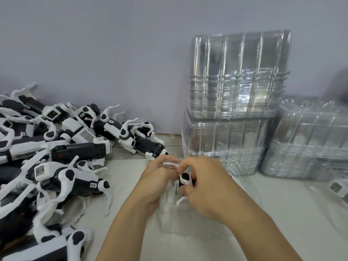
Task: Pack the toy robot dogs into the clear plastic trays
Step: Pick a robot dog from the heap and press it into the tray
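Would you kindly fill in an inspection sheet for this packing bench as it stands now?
Surface: pale bench top, bare at front right.
Job's things: heap of toy dogs at left; one dog held over a clear tray at centre; tray stacks at back right, one stack leaning on another.
Clutter: a small white part at the right edge, too cut off to name.
Grippers: left hand and right hand both grip the dog, fingers curled round it.
Cables: nothing seen.
Surroundings: plain grey wall behind the bench.
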### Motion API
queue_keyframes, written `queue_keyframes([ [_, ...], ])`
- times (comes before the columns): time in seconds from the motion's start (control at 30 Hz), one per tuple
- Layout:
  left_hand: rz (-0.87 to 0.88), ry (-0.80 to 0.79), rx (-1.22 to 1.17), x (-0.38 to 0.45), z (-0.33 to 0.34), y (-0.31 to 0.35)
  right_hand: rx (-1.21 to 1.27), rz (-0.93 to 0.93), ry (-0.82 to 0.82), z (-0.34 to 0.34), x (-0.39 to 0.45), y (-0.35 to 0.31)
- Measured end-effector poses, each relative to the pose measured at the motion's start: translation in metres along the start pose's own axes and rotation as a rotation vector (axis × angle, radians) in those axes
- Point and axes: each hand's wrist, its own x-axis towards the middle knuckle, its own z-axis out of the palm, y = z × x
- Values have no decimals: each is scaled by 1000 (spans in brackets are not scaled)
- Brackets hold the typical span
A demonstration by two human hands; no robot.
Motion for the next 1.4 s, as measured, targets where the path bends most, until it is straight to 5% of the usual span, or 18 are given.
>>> queue_keyframes([
  [0.47,1,24,19,0,-1,0,-8,-50,-42,-23,-3,5],
  [0.67,-12,57,50,-4,4,4,-21,90,126,-78,-8,45],
  [1.1,5,72,97,-5,5,4,-66,180,-36,-83,-13,63],
  [1.27,21,87,151,-5,5,4,79,173,-89,-85,-16,69],
  [1.4,182,164,455,-4,2,10,306,253,-131,-90,-22,76],
])
